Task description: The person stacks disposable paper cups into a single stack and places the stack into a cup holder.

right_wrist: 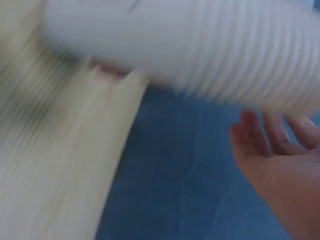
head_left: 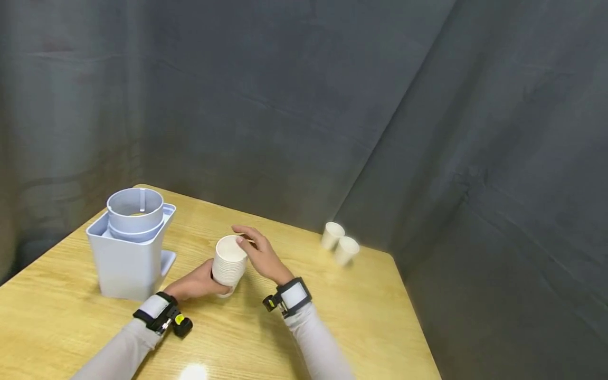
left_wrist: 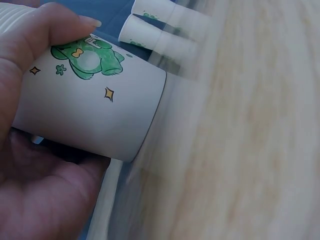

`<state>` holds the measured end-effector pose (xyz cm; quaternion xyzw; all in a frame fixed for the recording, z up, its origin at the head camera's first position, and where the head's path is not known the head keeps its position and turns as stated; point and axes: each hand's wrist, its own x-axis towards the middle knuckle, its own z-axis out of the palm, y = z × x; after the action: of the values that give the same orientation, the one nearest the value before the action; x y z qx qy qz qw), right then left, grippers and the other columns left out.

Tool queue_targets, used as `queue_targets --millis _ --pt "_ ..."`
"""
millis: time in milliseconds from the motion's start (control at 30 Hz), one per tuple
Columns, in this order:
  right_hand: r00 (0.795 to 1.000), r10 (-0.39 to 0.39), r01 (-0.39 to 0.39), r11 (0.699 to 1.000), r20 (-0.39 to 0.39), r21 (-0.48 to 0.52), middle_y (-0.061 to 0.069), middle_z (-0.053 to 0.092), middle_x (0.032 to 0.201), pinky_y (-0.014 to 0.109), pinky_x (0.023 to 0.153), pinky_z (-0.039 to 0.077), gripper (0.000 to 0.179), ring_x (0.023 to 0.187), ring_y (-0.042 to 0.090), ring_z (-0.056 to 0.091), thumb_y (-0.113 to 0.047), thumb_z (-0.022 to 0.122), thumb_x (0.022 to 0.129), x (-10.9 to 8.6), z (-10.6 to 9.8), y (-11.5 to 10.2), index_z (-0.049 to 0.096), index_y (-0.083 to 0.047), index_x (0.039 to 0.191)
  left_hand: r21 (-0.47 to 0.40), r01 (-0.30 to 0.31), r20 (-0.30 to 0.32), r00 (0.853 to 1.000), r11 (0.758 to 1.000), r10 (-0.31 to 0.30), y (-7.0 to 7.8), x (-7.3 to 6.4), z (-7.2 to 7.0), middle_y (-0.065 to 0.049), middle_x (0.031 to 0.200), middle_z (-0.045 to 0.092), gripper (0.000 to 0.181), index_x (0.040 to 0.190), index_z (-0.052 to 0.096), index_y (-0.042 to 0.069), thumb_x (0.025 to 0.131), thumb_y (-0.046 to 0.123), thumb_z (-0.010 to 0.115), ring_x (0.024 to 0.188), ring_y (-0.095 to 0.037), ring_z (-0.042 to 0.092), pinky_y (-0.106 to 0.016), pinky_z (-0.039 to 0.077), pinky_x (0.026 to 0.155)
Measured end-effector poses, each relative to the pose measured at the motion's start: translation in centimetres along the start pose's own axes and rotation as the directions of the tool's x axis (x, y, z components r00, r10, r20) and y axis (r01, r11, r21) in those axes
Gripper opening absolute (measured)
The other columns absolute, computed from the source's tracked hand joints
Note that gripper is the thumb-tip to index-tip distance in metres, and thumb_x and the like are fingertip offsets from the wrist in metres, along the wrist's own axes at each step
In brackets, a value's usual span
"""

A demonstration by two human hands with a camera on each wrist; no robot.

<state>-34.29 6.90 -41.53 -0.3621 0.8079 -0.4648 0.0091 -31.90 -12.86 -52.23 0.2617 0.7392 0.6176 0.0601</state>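
Note:
A tall stack of white paper cups is gripped in my left hand, mouths up and slightly tilted. The left wrist view shows the lowest cup with a green cartoon print, thumb and palm wrapped round the stack. My right hand is at the top rim, its thumb over the near edge and its fingers reaching past it. In the right wrist view, loosely bent fingers lie beside the ridged rims, with nothing held.
Two single paper cups stand close together at the table's back right. Left of my hands is a pale blue-white plastic container with a round cylinder in its top. Dark grey curtain hangs behind the wooden table.

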Motion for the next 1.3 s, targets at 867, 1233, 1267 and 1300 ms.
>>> queue_targets --millis 867,1233,1267,1300 --pt "0.701 0.408 -0.672 0.651 -0.585 -0.353 0.042 0.02 0.153 0.071 0.115 0.016 0.088 0.141 0.061 0.017 -0.029 0.07 0.088 -6.0 -19.4 15.2 0.026 0.013 0.151 0.017 -0.021 0.005 1.0 1.0 0.021 0.0 -0.1 0.0 -0.017 0.119 0.061 0.066 0.135 0.047 -0.004 0.079 0.006 0.081 0.106 -0.023 0.058 -0.029 0.048 0.092" --pt "0.752 0.318 -0.592 0.71 -0.577 -0.38 0.035 0.053 0.122 0.063 0.099 0.042 0.058 0.115 0.052 0.049 -0.014 0.074 0.08 -7.1 -18.4 17.5 0.053 0.012 0.128 0.014 -0.011 0.006 1.0 1.0 0.011 0.1 -0.3 0.1 -0.019 0.123 0.061 0.07 0.138 0.044 -0.005 0.079 0.006 0.081 0.11 -0.025 0.057 -0.03 0.048 0.093" --pt "0.748 0.316 -0.595 0.708 -0.584 -0.38 0.034 0.054 0.121 0.063 0.1 0.042 0.057 0.115 0.051 0.05 -0.014 0.075 0.079 -7.1 -18.1 17.4 0.055 0.011 0.126 0.015 -0.008 0.004 1.0 1.0 0.008 0.1 -0.3 0.1 -0.019 0.123 0.06 0.07 0.138 0.044 -0.005 0.079 0.006 0.081 0.11 -0.026 0.056 -0.03 0.048 0.093" --pt "0.744 0.316 -0.599 0.707 -0.589 -0.376 0.033 0.055 0.121 0.063 0.1 0.042 0.058 0.115 0.051 0.05 -0.013 0.077 0.077 -7.1 -17.7 17.2 0.055 0.011 0.125 0.015 -0.006 0.004 1.0 1.0 0.006 0.1 -0.3 0.1 -0.019 0.123 0.06 0.07 0.138 0.044 -0.006 0.079 0.006 0.081 0.11 -0.026 0.056 -0.031 0.048 0.093"
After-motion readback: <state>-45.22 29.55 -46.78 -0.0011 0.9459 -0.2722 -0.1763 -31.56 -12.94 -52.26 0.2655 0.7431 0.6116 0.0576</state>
